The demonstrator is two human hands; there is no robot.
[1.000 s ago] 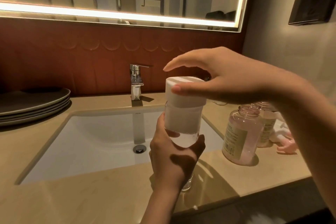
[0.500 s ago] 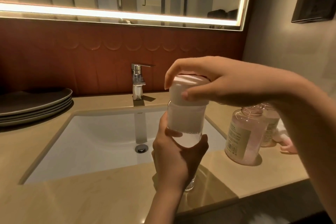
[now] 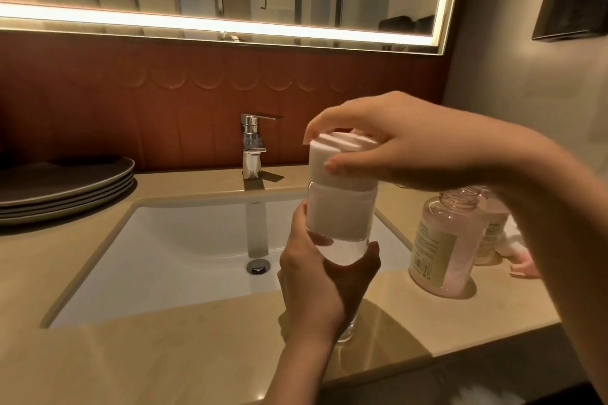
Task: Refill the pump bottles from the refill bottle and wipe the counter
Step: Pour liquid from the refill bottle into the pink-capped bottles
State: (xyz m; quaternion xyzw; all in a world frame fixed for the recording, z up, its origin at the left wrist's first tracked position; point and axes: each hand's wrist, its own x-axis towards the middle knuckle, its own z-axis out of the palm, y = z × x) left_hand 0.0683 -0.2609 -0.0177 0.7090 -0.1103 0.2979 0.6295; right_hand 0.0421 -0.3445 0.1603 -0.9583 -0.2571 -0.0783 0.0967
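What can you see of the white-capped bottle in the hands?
The bottle is a clear cylinder, seemingly glass or plastic, with a milky white band round its upper body and a wide white cap. It stands upright at the sink edge, with its base low by the counter. The left hand grips its lower body. The right hand grips the cap from above.

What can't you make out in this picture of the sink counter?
Head view:
- Rear pink bottle and pink pieces: mostly behind the right forearm.
- Clear bottle lower half: wrapped by the left hand.
- Cap top: under the right hand.
- Front pink bottle label: print too small.
- Plates: cut by left edge.
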